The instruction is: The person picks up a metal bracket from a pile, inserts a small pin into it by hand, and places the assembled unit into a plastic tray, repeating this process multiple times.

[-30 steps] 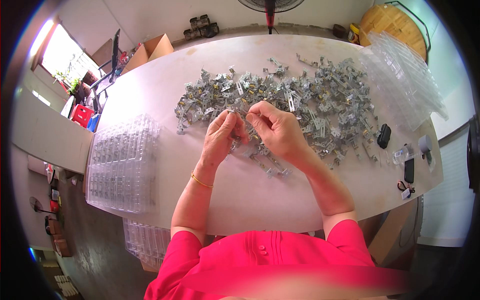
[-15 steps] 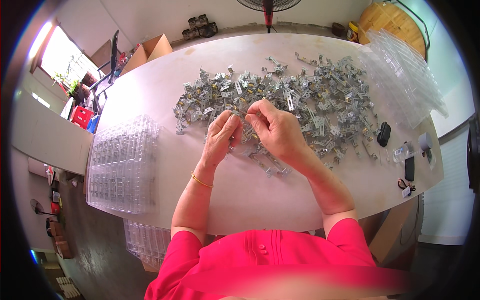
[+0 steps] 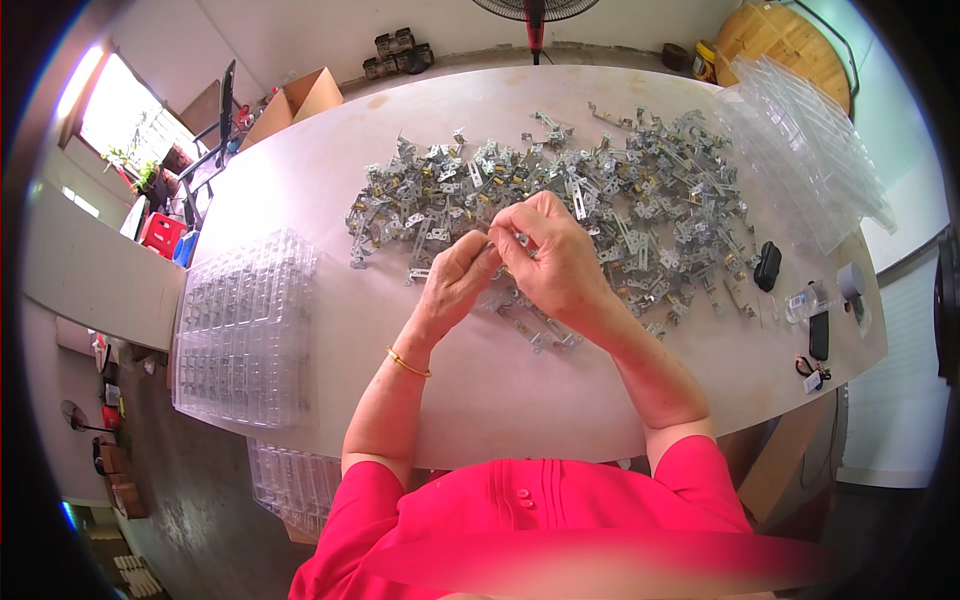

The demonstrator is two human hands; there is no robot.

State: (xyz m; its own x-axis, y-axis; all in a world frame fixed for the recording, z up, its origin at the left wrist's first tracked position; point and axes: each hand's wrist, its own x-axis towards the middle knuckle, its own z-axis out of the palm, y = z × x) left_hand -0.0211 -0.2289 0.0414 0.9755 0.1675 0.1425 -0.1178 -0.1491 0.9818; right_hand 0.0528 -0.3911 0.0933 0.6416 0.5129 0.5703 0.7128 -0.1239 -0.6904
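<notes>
Both my hands meet over the near edge of a wide heap of small metal brackets (image 3: 665, 190), silver with some brass-coloured bits. My left hand (image 3: 458, 275) is closed, thumb and fingers pinched together; what lies in it is too hidden to name. Against its fingertips, my right hand (image 3: 548, 250) is closed too, with the fingers curled to the thumb. A small piece of metal seems to glint between its fingers, but its kind cannot be made out. A few loose brackets lie on the table just below the hands.
A stack of clear plastic trays (image 3: 245, 330) with metal parts stands at the table's left. More clear trays (image 3: 800, 150) lie at the far right. Along the right edge are a black case (image 3: 767, 268), a phone (image 3: 819, 337) and a tape roll (image 3: 851, 283). A fan (image 3: 536, 12) stands behind the table.
My left hand has moved up and to the right, so its fingertips now meet those of my right hand. The right hand has shifted only slightly.
</notes>
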